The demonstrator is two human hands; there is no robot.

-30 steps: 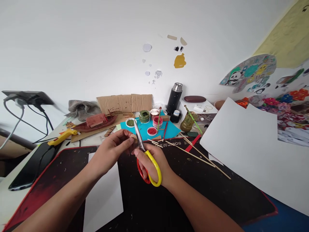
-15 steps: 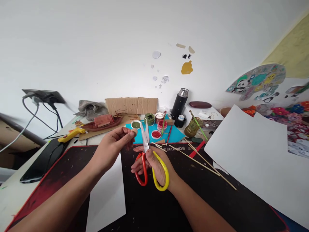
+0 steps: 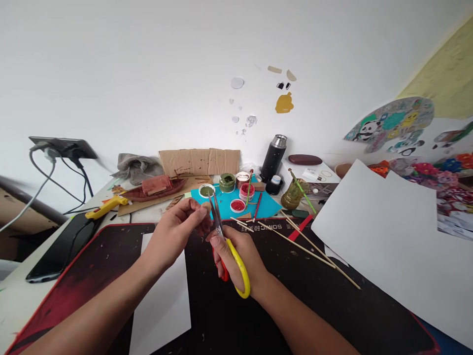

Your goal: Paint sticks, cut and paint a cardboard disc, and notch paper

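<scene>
In the head view, the left hand (image 3: 176,228) pinches a small pale piece (image 3: 207,206) between thumb and fingers, above the black mat (image 3: 295,305). The right hand (image 3: 242,254) grips scissors (image 3: 218,230) by their red and yellow handles, the 2 blades slightly apart beside the piece; whether they touch it, I cannot tell. Beyond, paint pots (image 3: 226,183) stand on a blue sheet (image 3: 272,207).

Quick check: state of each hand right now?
Left hand: closed, pinching a small pale piece.
Right hand: closed, holding scissors, blades slightly apart.
</scene>
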